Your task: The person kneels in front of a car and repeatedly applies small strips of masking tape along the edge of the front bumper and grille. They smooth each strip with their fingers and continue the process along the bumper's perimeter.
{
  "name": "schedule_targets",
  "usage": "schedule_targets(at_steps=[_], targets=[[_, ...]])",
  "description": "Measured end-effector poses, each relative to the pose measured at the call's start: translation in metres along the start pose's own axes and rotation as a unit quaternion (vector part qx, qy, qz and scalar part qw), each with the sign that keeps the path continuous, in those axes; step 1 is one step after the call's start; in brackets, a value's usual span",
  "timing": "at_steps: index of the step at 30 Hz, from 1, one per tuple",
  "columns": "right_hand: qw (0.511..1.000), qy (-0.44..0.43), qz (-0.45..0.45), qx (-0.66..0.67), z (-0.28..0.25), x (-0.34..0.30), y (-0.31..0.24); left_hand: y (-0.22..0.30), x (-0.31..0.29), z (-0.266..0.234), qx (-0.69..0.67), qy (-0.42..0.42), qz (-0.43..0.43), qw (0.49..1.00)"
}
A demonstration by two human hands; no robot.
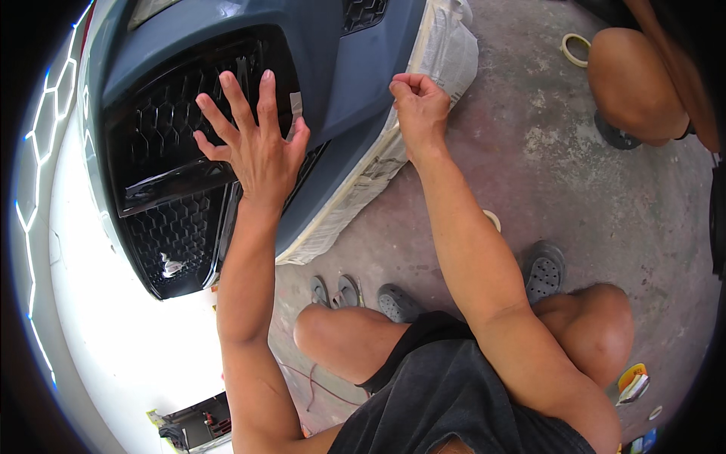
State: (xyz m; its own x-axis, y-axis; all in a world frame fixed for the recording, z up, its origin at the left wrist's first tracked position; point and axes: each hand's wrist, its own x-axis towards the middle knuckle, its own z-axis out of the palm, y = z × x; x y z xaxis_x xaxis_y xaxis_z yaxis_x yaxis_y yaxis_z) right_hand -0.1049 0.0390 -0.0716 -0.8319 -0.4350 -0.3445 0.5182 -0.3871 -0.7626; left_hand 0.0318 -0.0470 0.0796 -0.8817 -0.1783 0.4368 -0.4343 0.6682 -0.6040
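My left hand [261,147], fingers spread wide, is over the glossy black honeycomb grille [166,129] of a blue-grey car bumper [340,87]. Whether its palm touches the grille cannot be told. A short pale strip [296,104] sticks to the grille's rim beside the left thumb. At the bumper's edge my right hand [421,110] is closed, thumb and forefinger pinched together. Anything in that pinch is too small or hidden to make out. Just behind the right hand runs whitish masking paper [378,163], taped along the bumper's lower edge.
Another person's bent knee [635,83] is at the upper right, near a roll of masking tape [576,49]. Grey sandals [344,291] lie on the stained concrete floor [544,174] beyond my left knee. A red cord [314,386] and a yellow packet [633,382] lie lower down.
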Motion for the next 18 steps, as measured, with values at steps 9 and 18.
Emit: schedule_targets(at_steps=[9,18], targets=[[1.0,-0.002,-0.001,-0.002,0.002,-0.001,-0.001,-0.008,-0.011,-0.003,0.021,-0.022,0.011,0.999],[1.0,0.017,-0.004,-0.013,-0.006,0.004,0.001,-0.025,-0.039,-0.008,0.032,-0.01,0.073,0.997]])
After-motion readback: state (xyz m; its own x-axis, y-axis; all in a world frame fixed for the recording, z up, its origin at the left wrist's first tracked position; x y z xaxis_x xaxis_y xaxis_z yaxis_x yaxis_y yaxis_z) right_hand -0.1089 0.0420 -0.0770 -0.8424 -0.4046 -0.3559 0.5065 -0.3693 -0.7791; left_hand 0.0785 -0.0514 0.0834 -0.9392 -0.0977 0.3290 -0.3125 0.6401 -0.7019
